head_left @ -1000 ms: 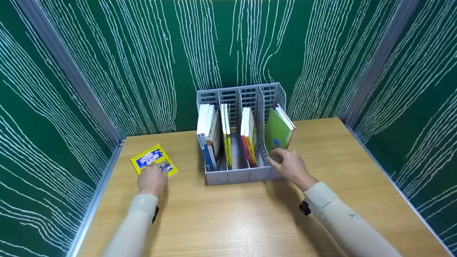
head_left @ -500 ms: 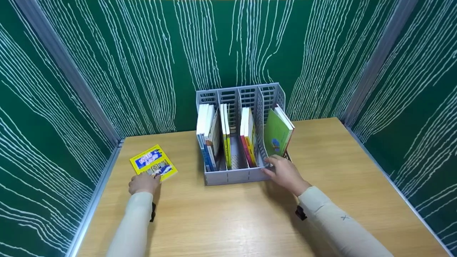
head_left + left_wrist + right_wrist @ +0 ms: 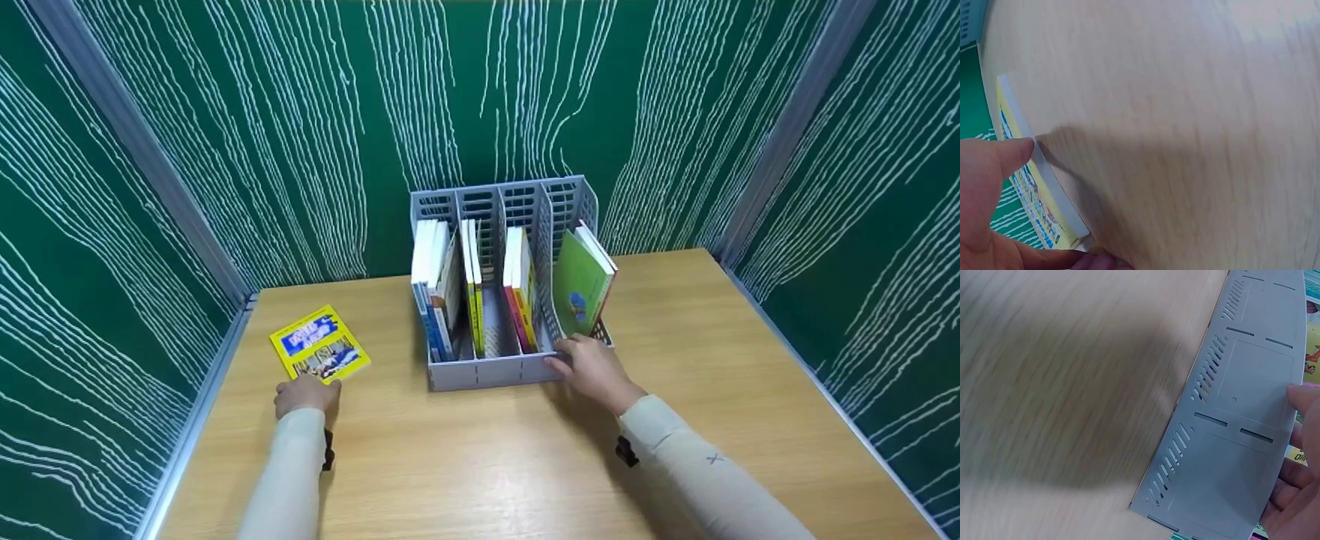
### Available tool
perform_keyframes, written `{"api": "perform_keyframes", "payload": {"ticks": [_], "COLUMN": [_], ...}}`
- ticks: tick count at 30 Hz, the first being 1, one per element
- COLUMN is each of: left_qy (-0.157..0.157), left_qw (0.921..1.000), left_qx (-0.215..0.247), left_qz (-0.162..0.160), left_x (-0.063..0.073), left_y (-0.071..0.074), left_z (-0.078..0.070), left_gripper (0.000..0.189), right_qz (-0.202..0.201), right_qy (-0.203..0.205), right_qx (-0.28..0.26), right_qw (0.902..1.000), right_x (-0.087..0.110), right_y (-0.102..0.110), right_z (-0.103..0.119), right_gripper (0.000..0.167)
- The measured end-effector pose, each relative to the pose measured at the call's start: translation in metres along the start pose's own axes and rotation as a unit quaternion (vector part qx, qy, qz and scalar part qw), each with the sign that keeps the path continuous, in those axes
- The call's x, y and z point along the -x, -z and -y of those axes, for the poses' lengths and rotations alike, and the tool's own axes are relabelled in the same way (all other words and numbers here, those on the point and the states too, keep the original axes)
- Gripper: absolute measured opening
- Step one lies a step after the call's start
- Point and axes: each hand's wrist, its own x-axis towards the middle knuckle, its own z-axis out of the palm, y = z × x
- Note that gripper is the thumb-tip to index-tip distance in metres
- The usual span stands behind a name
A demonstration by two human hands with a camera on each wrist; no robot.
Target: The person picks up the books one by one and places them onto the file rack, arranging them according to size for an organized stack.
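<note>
A yellow book (image 3: 321, 343) with a blue title patch lies flat at the left of the table. My left hand (image 3: 306, 395) grips its near corner. In the left wrist view the thumb (image 3: 1016, 154) presses the white page edge while the other fingers bend round the corner. A grey file organizer (image 3: 491, 373) with several compartments stands mid-table. My right hand (image 3: 596, 373) holds its front rim at the right, thumb outside and fingers inside, as the right wrist view shows. Just behind those fingers a green book (image 3: 581, 281) leans in the rightmost compartment.
Blue-spined books (image 3: 435, 322) fill the leftmost compartment. Thin yellow books (image 3: 475, 300) stand in the second, with red and yellow ones (image 3: 521, 307) in the third. A green wall (image 3: 420, 112) with white squiggly lines rises behind the wooden table (image 3: 480, 457).
My left hand has drawn back from the yellow book's cover to its near corner. The right hand has come down from beside the green book onto the organizer's front rim.
</note>
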Motion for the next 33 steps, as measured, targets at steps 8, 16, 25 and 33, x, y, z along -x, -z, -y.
{"api": "perform_keyframes", "payload": {"ticks": [8,16,25,33], "left_qy": [0.043,0.075,0.092,0.055], "left_qw": [0.9961,0.991,0.9815,0.968], "left_qx": [0.074,0.094,0.16,0.245], "left_qz": [-0.022,-0.058,-0.049,0.002], "left_x": [0.013,0.008,0.004,-0.025], "left_y": [0.003,-0.003,0.001,-0.005], "left_z": [-0.009,-0.013,-0.019,-0.016], "left_gripper": [0.078,0.069,0.068,0.072], "right_qz": [-0.005,0.014,0.015,0.013], "right_qy": [0.013,-0.002,-0.014,-0.008], "right_qx": [0.038,0.034,0.022,0.022], "right_qw": [0.9992,0.9993,0.9995,0.9996], "right_x": [0.0,-0.002,-0.003,-0.002], "right_y": [-0.004,-0.003,-0.003,-0.005], "right_z": [0.0,0.004,0.002,0.0], "right_gripper": [0.034,0.037,0.039,0.038]}}
